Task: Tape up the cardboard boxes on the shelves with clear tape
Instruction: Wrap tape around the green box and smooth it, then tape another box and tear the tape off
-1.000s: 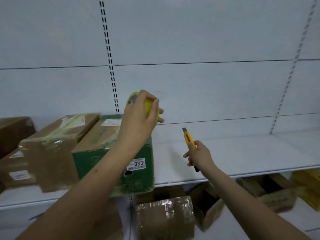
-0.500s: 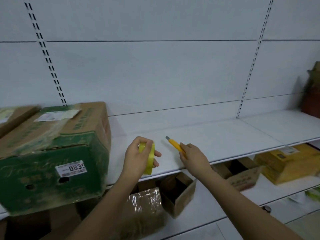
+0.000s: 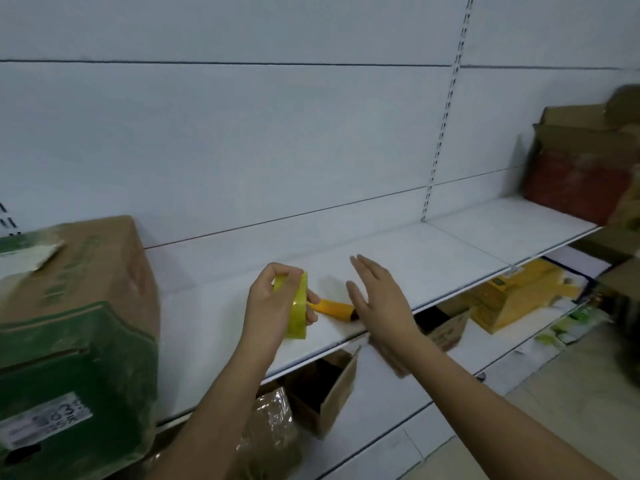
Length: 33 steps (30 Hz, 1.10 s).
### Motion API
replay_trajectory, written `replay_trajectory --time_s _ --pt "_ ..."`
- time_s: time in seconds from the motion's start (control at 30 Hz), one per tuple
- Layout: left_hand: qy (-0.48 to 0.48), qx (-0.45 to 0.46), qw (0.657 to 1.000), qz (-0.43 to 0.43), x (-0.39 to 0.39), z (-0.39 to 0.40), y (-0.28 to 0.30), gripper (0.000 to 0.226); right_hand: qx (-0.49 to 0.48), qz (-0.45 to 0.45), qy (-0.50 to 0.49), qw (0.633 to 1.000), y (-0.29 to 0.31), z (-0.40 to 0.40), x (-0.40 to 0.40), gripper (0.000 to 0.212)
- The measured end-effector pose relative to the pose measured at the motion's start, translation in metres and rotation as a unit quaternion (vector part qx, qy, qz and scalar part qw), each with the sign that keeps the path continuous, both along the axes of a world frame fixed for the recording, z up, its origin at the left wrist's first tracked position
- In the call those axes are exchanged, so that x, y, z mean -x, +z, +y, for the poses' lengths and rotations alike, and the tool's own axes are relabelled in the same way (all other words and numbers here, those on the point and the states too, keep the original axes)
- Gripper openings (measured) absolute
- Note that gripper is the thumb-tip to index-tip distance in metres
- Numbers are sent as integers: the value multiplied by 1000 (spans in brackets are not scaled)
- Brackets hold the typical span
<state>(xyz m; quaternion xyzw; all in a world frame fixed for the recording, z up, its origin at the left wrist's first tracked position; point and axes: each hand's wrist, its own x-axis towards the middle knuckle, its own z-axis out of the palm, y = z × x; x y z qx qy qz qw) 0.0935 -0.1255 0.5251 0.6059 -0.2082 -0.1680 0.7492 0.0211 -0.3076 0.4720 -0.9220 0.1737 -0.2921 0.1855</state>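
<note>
At the far left end of the long white metal shelf (image 3: 398, 258) stands a big cardboard box with a brown top and green sides (image 3: 76, 341). It sits right at the front edge, with a white sticker low on its front. The printing on the sticker is too blurry to read.

Next comes the person's left hand (image 3: 273, 306), above the front part of the shelf. Its fingers are curled around a round roll of yellowish clear tape (image 3: 298, 310). The roll stands on its edge, with its flat side turned toward the right.

Just beside the roll, a yellow plastic box cutter with a black end (image 3: 334, 309) lies flat on the shelf, close to the front edge. It runs left to right, along the shelf. Its black end points right and a little toward the front edge. Its other end is hidden behind the tape roll.

The right hand (image 3: 377, 299) hangs just above the black end, spread flat with the fingers straight. It holds nothing.

Under the shelf, a small open brown cardboard box (image 3: 329, 389) is tipped on its side. At the far right end of the shelf is a blurry stack of brown and red boxes (image 3: 581, 168).
</note>
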Motion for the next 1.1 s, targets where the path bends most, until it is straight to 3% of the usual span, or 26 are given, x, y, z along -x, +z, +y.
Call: replay_trajectory --time_s 0.17,0.4,0.63,0.9,1.1 --pt "-89 10 996 -13 25 -77 7 15 5 -123 -102 987 52 -46 65 47" --pt "-210 0 977 -35 73 -211 15 19 41 -149 -202 967 82 -157 146 47" --pt "-251 -18 964 -84 108 -381 22 17 77 -173 -278 942 90 -319 209 47" --pt "-239 -27 967 -85 120 -581 28 18 98 -98 -313 940 102 -526 239 69" --pt "-218 -51 973 -61 110 -672 18 15 215 0 -342 915 110 -654 222 86"
